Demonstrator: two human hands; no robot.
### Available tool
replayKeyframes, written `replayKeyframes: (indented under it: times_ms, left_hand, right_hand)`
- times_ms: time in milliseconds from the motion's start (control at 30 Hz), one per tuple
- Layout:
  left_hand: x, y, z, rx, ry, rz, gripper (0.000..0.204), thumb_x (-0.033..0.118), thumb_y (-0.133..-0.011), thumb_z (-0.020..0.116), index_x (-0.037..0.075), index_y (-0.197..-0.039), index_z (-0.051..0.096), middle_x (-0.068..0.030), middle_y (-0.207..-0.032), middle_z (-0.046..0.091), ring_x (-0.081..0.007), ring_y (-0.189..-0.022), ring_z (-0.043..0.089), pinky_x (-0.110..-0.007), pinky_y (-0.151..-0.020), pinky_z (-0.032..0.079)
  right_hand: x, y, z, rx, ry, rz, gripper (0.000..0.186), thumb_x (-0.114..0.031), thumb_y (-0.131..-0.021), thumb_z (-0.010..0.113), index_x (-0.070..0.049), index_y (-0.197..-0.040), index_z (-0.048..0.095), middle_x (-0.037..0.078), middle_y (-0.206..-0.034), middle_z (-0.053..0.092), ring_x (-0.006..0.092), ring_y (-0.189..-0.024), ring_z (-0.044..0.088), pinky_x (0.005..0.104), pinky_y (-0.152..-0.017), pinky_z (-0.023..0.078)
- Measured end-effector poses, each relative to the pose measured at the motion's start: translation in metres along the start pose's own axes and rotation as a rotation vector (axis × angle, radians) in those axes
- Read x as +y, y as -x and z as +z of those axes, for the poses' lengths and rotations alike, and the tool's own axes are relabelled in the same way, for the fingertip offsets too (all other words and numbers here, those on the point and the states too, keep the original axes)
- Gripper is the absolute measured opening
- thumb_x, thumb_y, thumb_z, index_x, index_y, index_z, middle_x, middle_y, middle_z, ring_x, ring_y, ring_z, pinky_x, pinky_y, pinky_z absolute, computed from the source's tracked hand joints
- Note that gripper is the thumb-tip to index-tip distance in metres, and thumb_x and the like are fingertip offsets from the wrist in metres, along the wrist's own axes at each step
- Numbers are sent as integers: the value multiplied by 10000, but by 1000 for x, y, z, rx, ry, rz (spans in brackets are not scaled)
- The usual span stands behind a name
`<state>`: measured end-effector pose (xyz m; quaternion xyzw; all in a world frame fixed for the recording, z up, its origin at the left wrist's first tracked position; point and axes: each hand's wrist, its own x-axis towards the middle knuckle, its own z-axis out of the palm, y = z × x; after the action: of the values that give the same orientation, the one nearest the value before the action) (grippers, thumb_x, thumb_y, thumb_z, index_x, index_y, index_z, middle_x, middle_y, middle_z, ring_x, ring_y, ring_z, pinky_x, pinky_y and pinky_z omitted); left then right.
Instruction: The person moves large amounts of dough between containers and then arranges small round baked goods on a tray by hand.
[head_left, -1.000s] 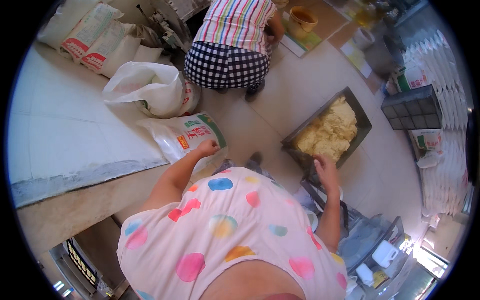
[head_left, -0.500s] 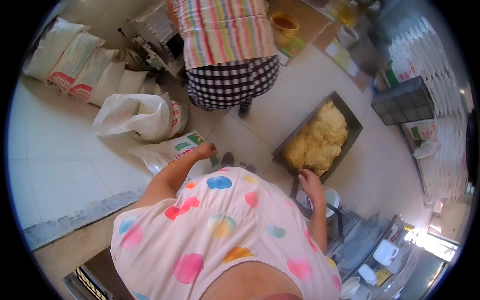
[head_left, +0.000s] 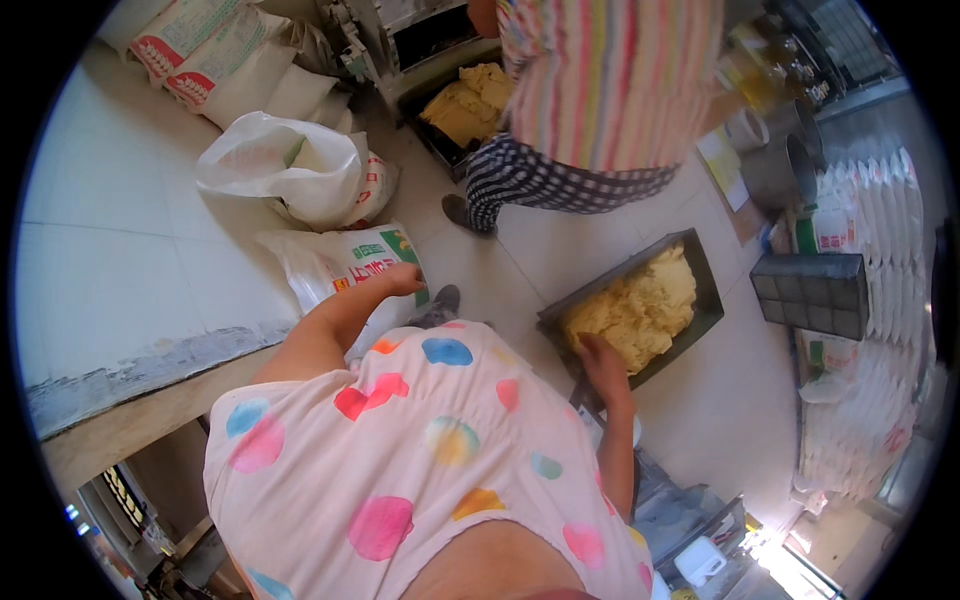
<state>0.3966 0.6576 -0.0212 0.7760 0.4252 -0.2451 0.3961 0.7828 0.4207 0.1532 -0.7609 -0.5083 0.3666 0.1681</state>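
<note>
My right hand (head_left: pixel 603 366) hangs over the near edge of a dark rectangular trough (head_left: pixel 706 285). Its fingers look loosely extended, with nothing visible in them; whether they touch the rim I cannot tell. A big lump of yellow dough (head_left: pixel 645 305) fills much of that trough, which sits on the floor to my right. On the left, my left hand (head_left: pixel 404 281) is held in the air with curled fingers and no object showing. Below it in the picture lies a white printed sack (head_left: pixel 345 262) with green and red marks; an open white bag (head_left: pixel 285 170) stands beyond.
A person in a striped top (head_left: pixel 610 80) stands ahead, beside a second trough of dough (head_left: pixel 468 105) at a machine. Stacked full sacks (head_left: pixel 225 60) line the far left. On the right are a dark crate (head_left: pixel 810 293), piled white bags (head_left: pixel 885 230) and a white jug (head_left: pixel 700 561).
My view has shifted, and the dough trough sits lower in it. The person ahead has moved right, uncovering the second trough. My right hand now reaches over the trough's near edge.
</note>
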Motion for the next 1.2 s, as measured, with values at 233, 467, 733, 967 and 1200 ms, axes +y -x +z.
replayKeyframes:
  times_ms: [233,467,733,967,1200]
  left_hand:
    - [-7,-12,-6,98,159,-24,350,353,-790,623,32,-913,689,-197,-920,669,-358,-877,637,-425,-805,491]
    - [-28,-76,-35,86,267,-32,296,296,-806,599,36,-930,666,-189,-953,663,-360,-918,623,-445,-810,486]
    - [-58,-190,-99,86,146,13,242,245,-786,580,33,-884,640,-189,-945,639,-364,-919,609,-455,-816,486]
    - [-103,-222,-62,166,137,95,298,296,-799,594,10,-880,595,-195,-881,586,-374,-844,569,-459,-770,460]
    - [-120,-232,-46,98,165,17,380,337,-809,616,5,-994,590,-188,-940,596,-357,-940,548,-434,-869,418]
  right_hand:
    - [-29,-80,3,-202,93,-71,283,-178,-890,546,-26,-1126,582,171,-1043,639,318,-943,626,375,-812,489]
    - [-96,-195,27,-294,-11,-112,302,-156,-897,525,-30,-1170,550,172,-1072,633,307,-977,620,373,-839,481]
    - [-84,-374,126,-328,-63,30,288,-158,-865,556,-32,-1122,587,167,-1084,628,314,-988,616,385,-839,486]
    - [-48,-541,234,-319,214,-76,271,-90,-809,541,-39,-1065,612,179,-1040,623,341,-974,594,419,-816,487]
    - [-9,-665,339,-335,358,-236,380,-71,-782,559,-11,-1157,561,172,-1203,544,329,-1153,494,403,-982,388]
